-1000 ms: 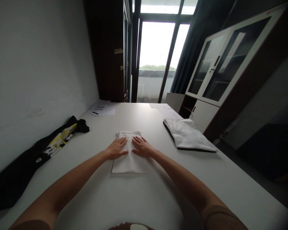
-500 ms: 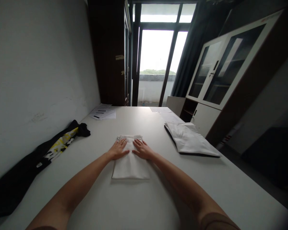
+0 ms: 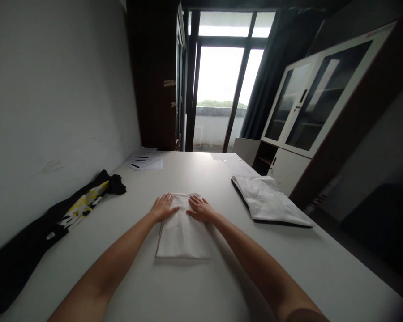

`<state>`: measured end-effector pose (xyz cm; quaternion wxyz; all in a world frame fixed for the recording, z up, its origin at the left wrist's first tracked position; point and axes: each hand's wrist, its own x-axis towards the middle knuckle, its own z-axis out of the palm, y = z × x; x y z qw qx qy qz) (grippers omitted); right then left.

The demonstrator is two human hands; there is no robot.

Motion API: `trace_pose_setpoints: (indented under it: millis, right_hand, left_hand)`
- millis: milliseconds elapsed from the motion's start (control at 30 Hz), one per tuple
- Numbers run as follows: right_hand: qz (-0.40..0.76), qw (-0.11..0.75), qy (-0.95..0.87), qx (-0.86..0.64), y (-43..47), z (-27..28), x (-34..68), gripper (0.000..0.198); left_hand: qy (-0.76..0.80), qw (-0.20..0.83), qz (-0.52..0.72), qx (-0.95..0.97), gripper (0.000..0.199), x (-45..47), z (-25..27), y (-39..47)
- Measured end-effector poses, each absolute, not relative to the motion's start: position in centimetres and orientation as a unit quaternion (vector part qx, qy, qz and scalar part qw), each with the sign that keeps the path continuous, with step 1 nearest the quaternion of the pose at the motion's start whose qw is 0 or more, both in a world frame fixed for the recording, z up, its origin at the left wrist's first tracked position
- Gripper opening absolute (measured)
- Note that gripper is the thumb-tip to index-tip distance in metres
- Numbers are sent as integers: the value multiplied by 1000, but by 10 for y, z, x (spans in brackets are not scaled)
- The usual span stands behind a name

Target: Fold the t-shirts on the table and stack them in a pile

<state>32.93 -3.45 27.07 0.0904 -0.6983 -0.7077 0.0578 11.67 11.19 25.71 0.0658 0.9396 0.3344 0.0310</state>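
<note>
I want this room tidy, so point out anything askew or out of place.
A lower cabinet door stands open beside a shut one, and the black garment lies rumpled by the wall, unlike the folded white cloth.

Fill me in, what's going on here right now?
A person's left hand and right hand lie flat, palms down, on a folded white cloth on the white table. Another white cloth with a dark edge lies to the right, and a black garment to the left. Neither is being touched.
</note>
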Motion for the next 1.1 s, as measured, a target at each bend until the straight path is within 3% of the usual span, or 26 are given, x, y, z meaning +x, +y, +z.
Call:
trace_pose_setpoints:
  millis: [167, 333, 500, 667, 833, 1100]
  right_hand:
    - [53, 103, -705, -699, -31, 271, 332, 73]
    - [68, 94, -700, -704, -35, 271, 339, 68]
    - [47, 118, -715, -687, -31, 270, 331, 69]
    - [61, 105, -685, -719, -29, 272, 337, 68]
    - [50, 109, -720, -684, -27, 273, 338, 66]
    - [55, 109, -718, -686, -30, 272, 334, 71]
  left_hand:
    - [274, 67, 41, 958, 79, 119, 257, 115]
    - [331, 73, 40, 940, 78, 112, 259, 118]
    - [241, 75, 52, 966, 73, 116, 260, 110]
    - [311, 76, 40, 946, 71, 114, 264, 108]
    - [202, 69, 71, 974, 62, 112, 264, 104]
    - [211, 91, 35, 973, 78, 100, 265, 105]
